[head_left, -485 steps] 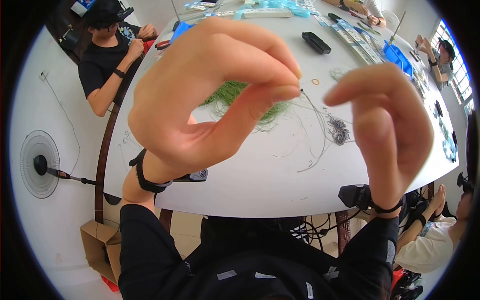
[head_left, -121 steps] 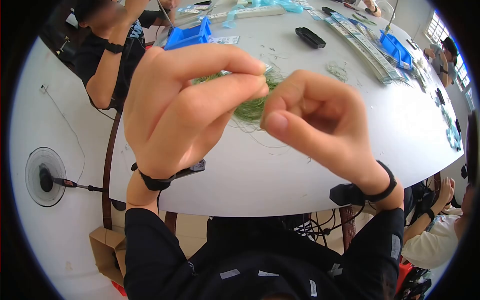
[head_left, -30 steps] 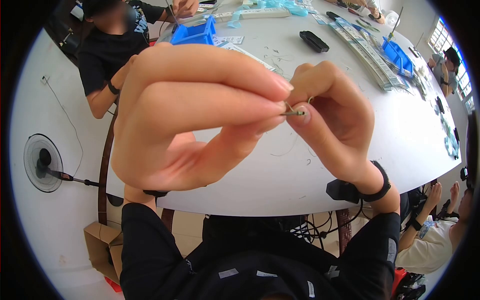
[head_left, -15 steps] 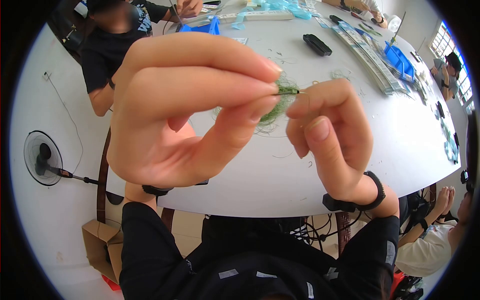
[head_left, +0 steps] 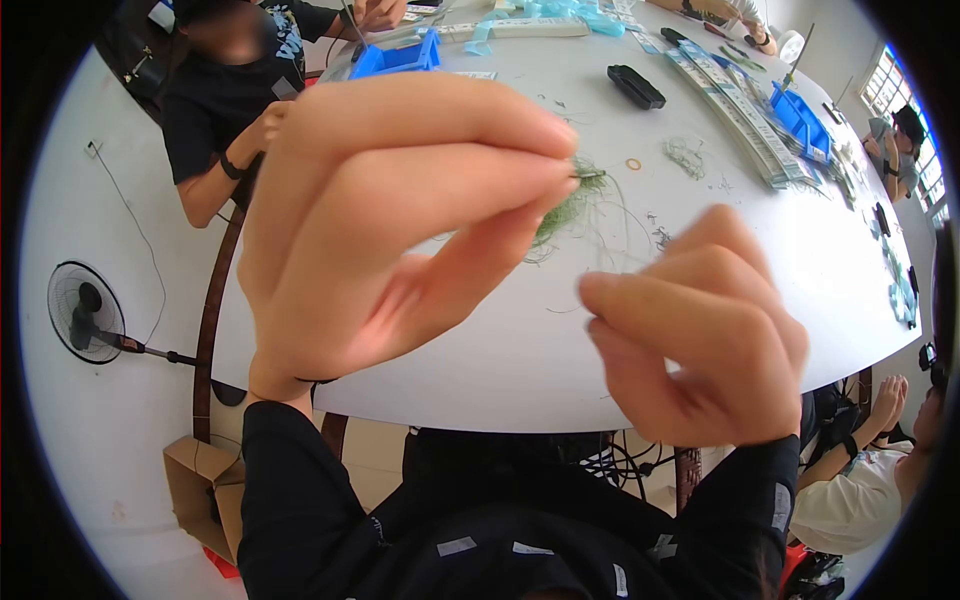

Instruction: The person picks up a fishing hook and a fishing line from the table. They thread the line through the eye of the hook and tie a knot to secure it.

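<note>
Close to the camera, my left hand (head_left: 400,210) pinches a small dark thin piece (head_left: 590,175) between thumb and fingers, its tip sticking out to the right. A fine line (head_left: 625,200) curves from that tip. My right hand (head_left: 700,335) is lower and to the right, its fingers curled with thumb and index close together; whatever it may grip is too small to make out. Behind the left fingertips, a tangle of green thread (head_left: 560,222) lies on the white table (head_left: 480,385).
A black tray (head_left: 636,88), a small ring (head_left: 633,164) and a pale green thread bundle (head_left: 685,157) lie on the table. Blue bins (head_left: 800,122) and long packets (head_left: 730,115) are at the right. A co-worker (head_left: 225,110) sits at the left.
My right hand has moved down and right, away from the left fingertips, and its fingers have closed together. My left hand has turned slightly and still pinches the piece. The co-worker's hand has risen.
</note>
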`<state>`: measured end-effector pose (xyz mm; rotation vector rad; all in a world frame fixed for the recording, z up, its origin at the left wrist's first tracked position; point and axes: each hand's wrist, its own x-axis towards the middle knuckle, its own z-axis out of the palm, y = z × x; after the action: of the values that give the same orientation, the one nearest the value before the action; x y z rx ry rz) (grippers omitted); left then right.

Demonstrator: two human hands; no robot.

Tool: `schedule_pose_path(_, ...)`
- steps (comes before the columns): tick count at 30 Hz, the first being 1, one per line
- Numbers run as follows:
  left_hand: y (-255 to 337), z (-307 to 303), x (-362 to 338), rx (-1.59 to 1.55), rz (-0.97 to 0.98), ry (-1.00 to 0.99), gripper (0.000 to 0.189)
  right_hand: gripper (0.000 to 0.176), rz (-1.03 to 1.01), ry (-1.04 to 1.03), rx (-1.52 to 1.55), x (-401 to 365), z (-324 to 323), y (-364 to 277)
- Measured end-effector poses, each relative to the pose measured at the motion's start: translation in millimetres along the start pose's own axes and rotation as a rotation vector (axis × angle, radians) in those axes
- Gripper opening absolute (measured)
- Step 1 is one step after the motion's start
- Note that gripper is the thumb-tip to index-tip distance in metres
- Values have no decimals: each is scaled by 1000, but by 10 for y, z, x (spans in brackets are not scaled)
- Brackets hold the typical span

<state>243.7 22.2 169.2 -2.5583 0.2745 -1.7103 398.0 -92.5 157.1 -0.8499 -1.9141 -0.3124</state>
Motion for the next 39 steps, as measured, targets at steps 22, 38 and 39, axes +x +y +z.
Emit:
schedule_pose_path(22, -91, 103, -12, 128, 118, 17, 22, 4, 611, -281, 430, 131, -128, 230)
schedule_pose_path(38, 39, 214, -94, 71, 81, 11, 30, 5, 352, -62, 237, 139, -167, 355)
schedule_pose_path(39, 26, 213, -93, 60, 87, 19, 29, 3, 367, -104, 294, 110, -131, 426)
